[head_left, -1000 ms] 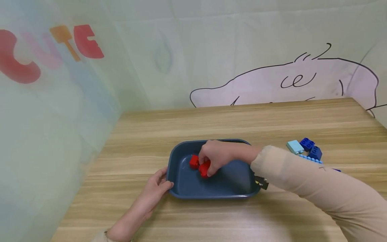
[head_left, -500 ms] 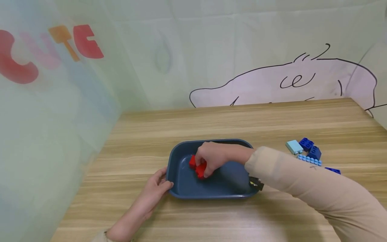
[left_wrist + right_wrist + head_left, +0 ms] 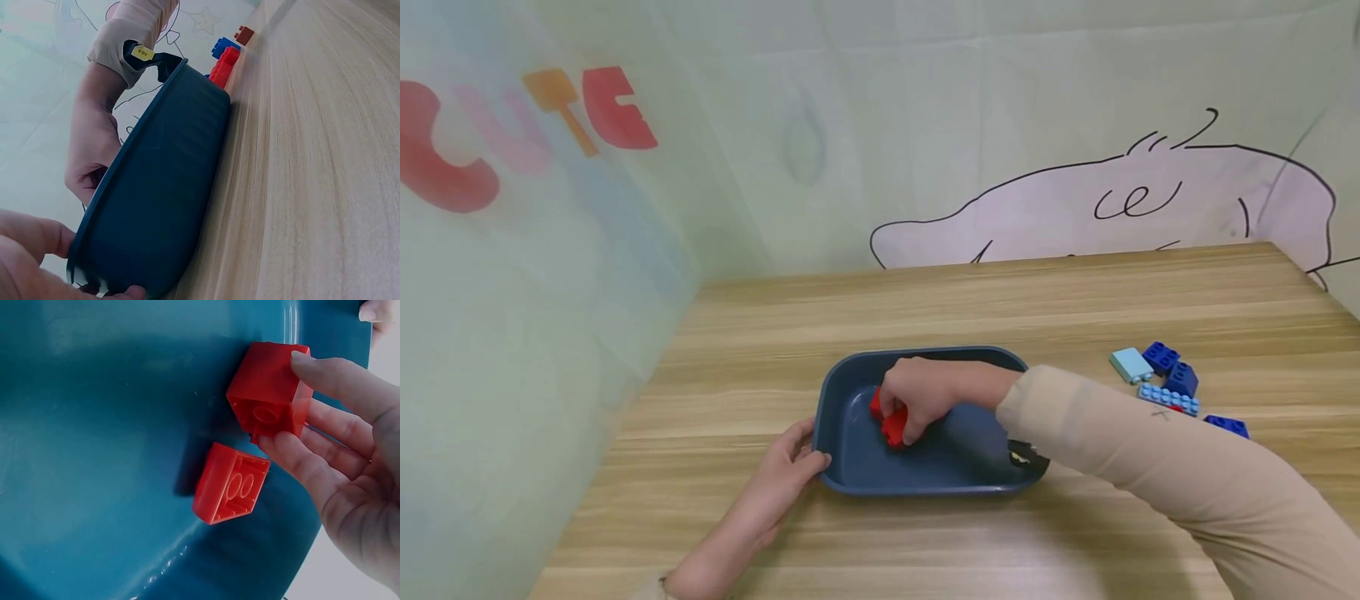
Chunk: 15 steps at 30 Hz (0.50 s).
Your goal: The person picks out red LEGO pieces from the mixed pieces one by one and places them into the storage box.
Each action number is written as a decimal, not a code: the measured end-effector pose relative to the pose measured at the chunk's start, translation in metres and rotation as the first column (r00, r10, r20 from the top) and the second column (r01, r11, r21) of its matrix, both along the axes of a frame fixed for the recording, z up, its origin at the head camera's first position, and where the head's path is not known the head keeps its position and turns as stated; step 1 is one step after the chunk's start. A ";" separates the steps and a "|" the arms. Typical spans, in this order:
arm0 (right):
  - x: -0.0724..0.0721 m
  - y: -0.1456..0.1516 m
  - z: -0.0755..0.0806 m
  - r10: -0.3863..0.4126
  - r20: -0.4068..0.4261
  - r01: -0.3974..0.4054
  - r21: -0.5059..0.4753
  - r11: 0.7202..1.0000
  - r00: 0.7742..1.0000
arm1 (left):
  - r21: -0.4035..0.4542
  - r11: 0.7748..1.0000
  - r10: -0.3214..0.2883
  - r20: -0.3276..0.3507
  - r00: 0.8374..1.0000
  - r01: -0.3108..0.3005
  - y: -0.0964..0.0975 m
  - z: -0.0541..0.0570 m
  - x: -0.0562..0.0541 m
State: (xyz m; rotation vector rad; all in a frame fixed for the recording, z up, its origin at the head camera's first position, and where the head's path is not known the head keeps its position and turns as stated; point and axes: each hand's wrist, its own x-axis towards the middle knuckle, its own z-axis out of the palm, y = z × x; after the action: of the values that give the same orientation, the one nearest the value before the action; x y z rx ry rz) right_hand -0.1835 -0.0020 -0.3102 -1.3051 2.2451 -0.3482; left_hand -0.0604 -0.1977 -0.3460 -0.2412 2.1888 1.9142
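Note:
A dark blue plastic bin (image 3: 925, 490) stands on the wooden table. My left hand (image 3: 786, 462) grips its left end, thumb over the rim; in the left wrist view the thumb and fingertips of that hand (image 3: 31, 256) show at the bin's near end (image 3: 156, 162). Reaching into the bin, my right hand (image 3: 919, 390) pinches a red toy building brick (image 3: 269, 375) between thumb and fingers, close over the floor. A second red brick (image 3: 231, 484) lies beside it on the bin floor, its hollow underside showing.
Right of the bin lie more bricks: a pale blue one (image 3: 1131, 365), a light blue studded one (image 3: 1168, 397) and several dark blue ones (image 3: 1182, 379). The right sleeve (image 3: 1150, 450) passes over part of that area. A printed cloth wall (image 3: 820, 167) borders the table's back and left.
My right hand has shifted slightly left and nearer to me inside the bin, the red brick still in its fingers. The left hand and bin have stayed in place.

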 end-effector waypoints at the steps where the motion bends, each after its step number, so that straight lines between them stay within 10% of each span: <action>1: 0.000 0.000 0.000 -0.002 0.000 0.002 0.005 1.000 1.000 | -0.005 1.000 -0.001 -0.002 1.000 0.001 0.000 -0.001 0.000; 15: 0.000 -0.001 -0.002 -0.025 0.019 0.024 0.032 0.999 1.000 | -0.007 1.000 0.004 0.011 1.000 -0.004 0.000 0.000 0.000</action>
State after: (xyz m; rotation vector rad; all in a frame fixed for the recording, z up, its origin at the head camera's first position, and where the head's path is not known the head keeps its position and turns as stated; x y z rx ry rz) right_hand -0.1837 -0.0033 -0.3118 -1.2537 2.2432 -0.3312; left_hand -0.0607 -0.1978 -0.3464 -0.2568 2.1903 1.9028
